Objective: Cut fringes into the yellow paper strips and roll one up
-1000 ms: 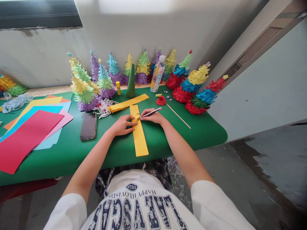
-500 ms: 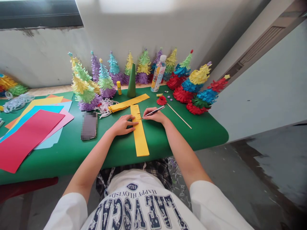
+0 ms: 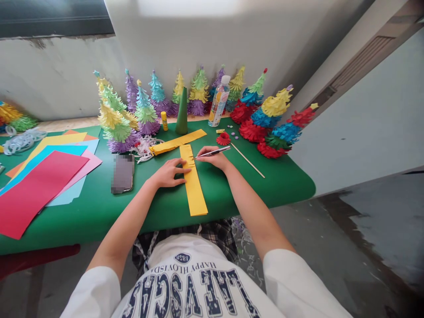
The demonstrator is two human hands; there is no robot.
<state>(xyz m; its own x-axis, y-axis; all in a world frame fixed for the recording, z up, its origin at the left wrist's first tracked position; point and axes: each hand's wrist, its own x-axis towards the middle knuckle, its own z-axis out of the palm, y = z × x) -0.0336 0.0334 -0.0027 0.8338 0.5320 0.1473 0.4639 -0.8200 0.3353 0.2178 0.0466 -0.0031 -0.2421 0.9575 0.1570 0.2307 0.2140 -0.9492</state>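
Left fingers (image 3: 181,170) lie — spread — on a yellow strip (image 3: 196,194); right fingers (image 3: 203,156) grip a pen-like tool (image 3: 221,150).

At centre, a pen (image 3: 215,152) bears a tip too small to show contact with the yellow strip (image 3: 196,190); pixelation masks a phone (image 3: 123,174), left; the frame's left edge crops multicoloured paper fringe (image 3: 17,116).

yellow strips (image 3: 195,194): 2; pen-like tool (image 3: 217,151): 1; bare cone (image 3: 182,117): 1; bottle (image 3: 217,105): 1; phone (image 3: 123,173): 1
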